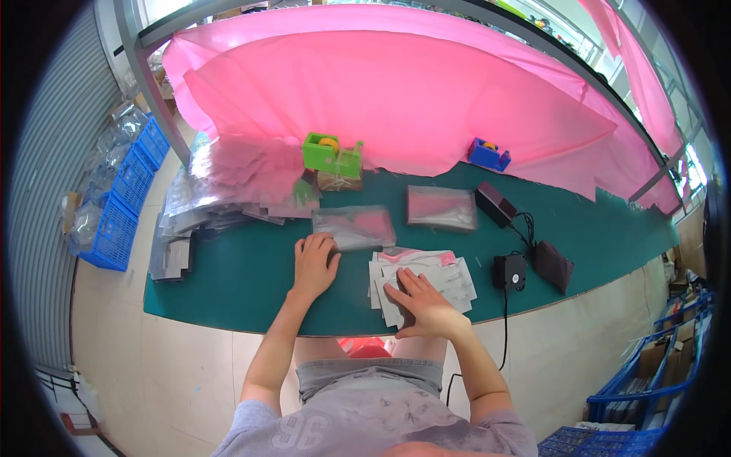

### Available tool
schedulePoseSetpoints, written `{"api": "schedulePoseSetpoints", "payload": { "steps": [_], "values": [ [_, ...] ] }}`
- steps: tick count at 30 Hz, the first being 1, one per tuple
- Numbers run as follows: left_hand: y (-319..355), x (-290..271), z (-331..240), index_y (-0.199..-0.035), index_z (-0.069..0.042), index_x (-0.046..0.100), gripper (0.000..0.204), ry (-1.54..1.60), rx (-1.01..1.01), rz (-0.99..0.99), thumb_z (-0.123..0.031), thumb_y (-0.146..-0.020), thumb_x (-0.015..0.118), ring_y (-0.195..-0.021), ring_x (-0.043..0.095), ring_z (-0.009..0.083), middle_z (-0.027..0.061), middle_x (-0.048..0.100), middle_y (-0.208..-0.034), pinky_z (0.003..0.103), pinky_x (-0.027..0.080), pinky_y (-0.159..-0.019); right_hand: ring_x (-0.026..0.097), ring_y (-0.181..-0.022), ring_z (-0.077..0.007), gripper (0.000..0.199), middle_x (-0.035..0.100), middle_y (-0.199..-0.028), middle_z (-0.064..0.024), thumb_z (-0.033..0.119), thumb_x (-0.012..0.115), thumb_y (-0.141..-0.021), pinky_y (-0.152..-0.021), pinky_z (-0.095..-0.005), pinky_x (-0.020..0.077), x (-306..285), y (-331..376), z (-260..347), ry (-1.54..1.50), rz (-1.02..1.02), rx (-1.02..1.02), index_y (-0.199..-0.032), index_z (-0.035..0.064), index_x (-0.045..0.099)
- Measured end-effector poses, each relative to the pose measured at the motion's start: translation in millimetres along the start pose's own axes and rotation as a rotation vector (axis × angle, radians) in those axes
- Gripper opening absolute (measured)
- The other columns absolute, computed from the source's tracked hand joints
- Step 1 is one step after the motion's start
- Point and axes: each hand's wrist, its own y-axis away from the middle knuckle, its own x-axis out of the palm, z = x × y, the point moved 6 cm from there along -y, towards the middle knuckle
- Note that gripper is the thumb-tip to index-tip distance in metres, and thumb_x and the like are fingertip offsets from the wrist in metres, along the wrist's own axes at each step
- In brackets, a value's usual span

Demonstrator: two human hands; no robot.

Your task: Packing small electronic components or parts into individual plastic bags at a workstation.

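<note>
On the green table, my right hand (425, 305) lies over a loose pile of white and grey printed cards (454, 283). Its fingers are stretched out and apart, resting on the top of the pile. To the left, my left hand (314, 266) touches the near left corner of a stack of clear plastic sleeves (355, 228). The fingers there are loosely bent and apart from the thumb, with nothing seen between them. A second stack of clear sleeves (442, 209) lies just beyond the cards, apart from both hands.
Many clear bags (228, 179) heap up at the back left. Green (332, 154) and blue (489, 154) tape dispensers stand before a pink cloth (396, 91). At right are a dark box (496, 204), a black corded device (509, 272) and a dark pouch (553, 266). Blue crates (114, 236) flank the table.
</note>
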Motion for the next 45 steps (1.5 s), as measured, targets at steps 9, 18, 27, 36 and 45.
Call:
{"api": "schedulePoseSetpoints", "payload": {
  "steps": [9,18,27,36,45],
  "values": [
    [16.4,-17.4,-57.8,-0.098,-0.008,0.065,0.021,0.227,-0.072,-0.027,-0.007,-0.078,0.070,-0.112,0.054,0.0306,0.0084,0.061,-0.111,0.041,0.040,-0.097,0.049,-0.128,-0.0371,0.035,0.060,-0.125,-0.0214,0.024,0.080,-0.077,-0.111,-0.0476,0.0342,-12.1,12.9,-11.3,-0.435,-0.072,-0.122,-0.105,0.0051,0.071],
    [22.8,-16.1,-93.5,-0.093,-0.008,0.066,0.015,0.376,-0.032,0.053,-0.006,-0.078,0.069,-0.103,0.057,0.0285,0.0068,0.063,-0.098,0.040,0.043,-0.091,0.067,-0.078,-0.0286,0.016,0.071,-0.085,-0.0053,0.017,0.076,-0.073,-0.071,-0.0382,0.0530,-9.1,20.0,11.5,-0.322,-0.202,0.022,-0.084,0.0055,0.071],
    [31.1,-25.5,-96.1,-0.088,-0.004,0.068,0.011,0.394,-0.076,0.059,-0.002,-0.078,0.069,-0.095,0.060,0.0284,0.0085,0.066,-0.092,0.038,0.048,-0.083,0.065,-0.094,-0.0288,0.024,0.069,-0.098,-0.0075,0.018,0.076,-0.073,-0.084,-0.0399,0.0506,0.1,26.7,12.1,-0.207,-0.203,-0.047,-0.095,0.0093,0.072],
    [33.7,-25.2,-95.9,-0.086,-0.005,0.068,0.007,0.422,-0.122,0.099,-0.006,-0.079,0.068,-0.093,0.060,0.0293,0.0080,0.066,-0.091,0.040,0.048,-0.083,0.061,-0.114,-0.0309,0.032,0.065,-0.123,-0.0083,0.013,0.077,-0.069,-0.096,-0.0410,0.0506,-8.1,40.1,-0.6,-0.117,-0.305,-0.044,-0.101,0.0107,0.073],
    [34.9,-25.3,-99.2,-0.085,-0.004,0.068,0.006,0.429,-0.112,0.105,-0.005,-0.080,0.067,-0.092,0.061,0.0294,0.0087,0.066,-0.089,0.040,0.048,-0.082,0.062,-0.115,-0.0271,0.031,0.069,-0.119,-0.0060,0.020,0.082,-0.065,-0.089,-0.0364,0.0540,-11.2,33.1,-15.9,-0.219,-0.176,0.004,-0.095,0.0126,0.076]
  ]
}}
